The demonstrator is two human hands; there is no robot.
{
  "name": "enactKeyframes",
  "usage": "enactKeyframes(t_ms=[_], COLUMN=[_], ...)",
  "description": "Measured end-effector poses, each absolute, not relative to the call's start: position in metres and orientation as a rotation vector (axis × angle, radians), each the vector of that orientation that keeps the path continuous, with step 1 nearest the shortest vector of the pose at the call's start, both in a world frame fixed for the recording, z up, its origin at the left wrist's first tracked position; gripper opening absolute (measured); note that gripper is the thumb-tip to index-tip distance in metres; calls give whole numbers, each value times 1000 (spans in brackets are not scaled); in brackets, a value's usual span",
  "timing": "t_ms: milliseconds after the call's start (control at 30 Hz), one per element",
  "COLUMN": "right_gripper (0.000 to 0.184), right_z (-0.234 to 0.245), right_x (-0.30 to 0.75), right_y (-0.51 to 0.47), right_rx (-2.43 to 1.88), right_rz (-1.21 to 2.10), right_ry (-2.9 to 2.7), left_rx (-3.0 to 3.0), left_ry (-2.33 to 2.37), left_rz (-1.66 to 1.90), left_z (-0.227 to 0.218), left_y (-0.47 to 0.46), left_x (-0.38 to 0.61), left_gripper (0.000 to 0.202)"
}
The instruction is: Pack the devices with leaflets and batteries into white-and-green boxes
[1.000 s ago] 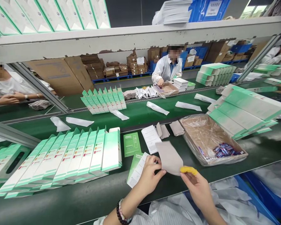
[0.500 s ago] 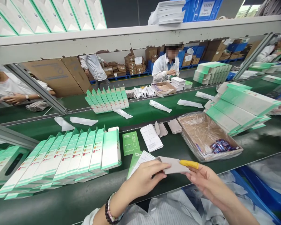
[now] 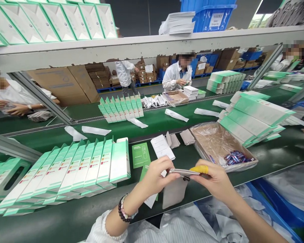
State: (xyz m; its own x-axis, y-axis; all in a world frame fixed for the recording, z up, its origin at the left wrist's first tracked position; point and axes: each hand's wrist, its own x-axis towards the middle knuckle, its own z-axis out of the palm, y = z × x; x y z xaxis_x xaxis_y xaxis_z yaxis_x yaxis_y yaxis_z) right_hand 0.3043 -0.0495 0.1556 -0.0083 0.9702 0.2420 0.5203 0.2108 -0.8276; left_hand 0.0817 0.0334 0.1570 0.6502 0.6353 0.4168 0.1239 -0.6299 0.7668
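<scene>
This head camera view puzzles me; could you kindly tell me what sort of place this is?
Probably a factory packing line: a green conveyor belt, rows of green-and-white cartons, and a co-worker in a white coat, with cardboard boxes stacked on pallets behind.

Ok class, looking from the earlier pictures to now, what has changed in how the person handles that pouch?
The left hand and right hand have drawn closer and now pinch the top edge of the taupe pouch, its body hanging down below them; earlier it was held out flat. The green-and-white boxes and plastic-lined carton stayed where they were.
</scene>
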Motion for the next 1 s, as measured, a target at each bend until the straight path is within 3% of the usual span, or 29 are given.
enactKeyframes(t_ms=[167,433,600,767,1000], right_gripper=[20,30,46,51,37], right_z=[139,119,110,95,97], right_x=[299,289,286,281,276], right_y=[-32,-20,-24,-36,-25], right_rx=[-1299,-1227,-1230,-1104,-1237], right_rz=[796,1185,1483,1779,1485], right_ry=[-1610,-1284,-1069,-867,-949], left_rx=[1844,1362,1283,1253,1271], left_ry=[562,575,596,616,561], left_rz=[765,923,1008,1017,943], left_z=[143,112,101,102,105], left_y=[33,30,29,35,41], left_x=[88,98,99,95,91], left_gripper=[21,12,16,17,20])
